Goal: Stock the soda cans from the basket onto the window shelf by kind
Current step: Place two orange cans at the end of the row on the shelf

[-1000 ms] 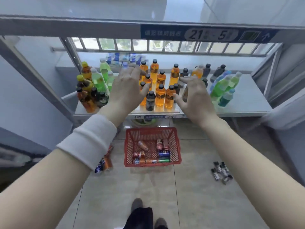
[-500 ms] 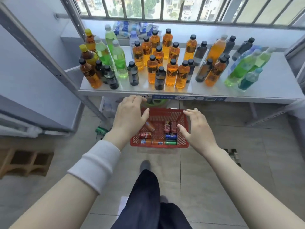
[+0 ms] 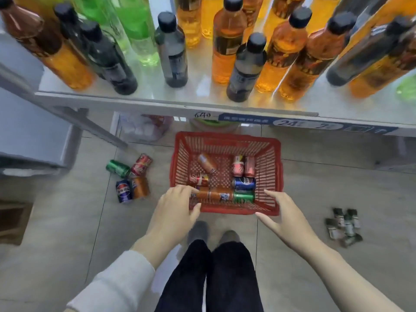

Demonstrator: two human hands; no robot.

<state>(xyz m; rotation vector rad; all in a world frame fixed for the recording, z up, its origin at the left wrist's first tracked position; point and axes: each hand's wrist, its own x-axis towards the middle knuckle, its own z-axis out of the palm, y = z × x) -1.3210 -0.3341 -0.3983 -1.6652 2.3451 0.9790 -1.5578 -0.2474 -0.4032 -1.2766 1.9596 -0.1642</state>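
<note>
Head view, soda cans in red basket, left hand and right hand spread, empty, at its near corners

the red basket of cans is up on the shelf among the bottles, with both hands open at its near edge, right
Not on the shelf: the head view shows the red basket on the floor, below the shelf that carries the bottles. The rest holds: cans lie in it, and the left hand and right hand are open at its near edge.
</note>
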